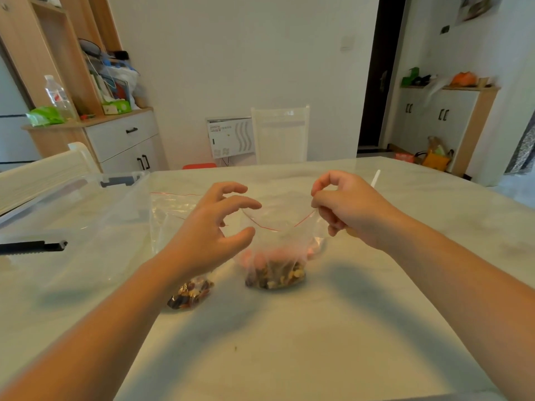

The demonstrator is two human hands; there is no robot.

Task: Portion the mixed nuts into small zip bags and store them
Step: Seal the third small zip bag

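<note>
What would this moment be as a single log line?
right hand: pinches clear red-striped zip bag rim | left hand: open beside | mixed nuts: inside

A small clear plastic zip bag with a red seal line (278,250) stands upright at the frame's centre on the tabletop, its mouth open and mixed nuts (276,274) filling its bottom. Left of it, lower, a second clear bag of nuts (189,293) lies on the tabletop, partly hidden.

A white chair (280,134) stands against the pale wall (237,53), wooden shelving (52,53) to its left, a dark doorway (382,70) to its right.
</note>
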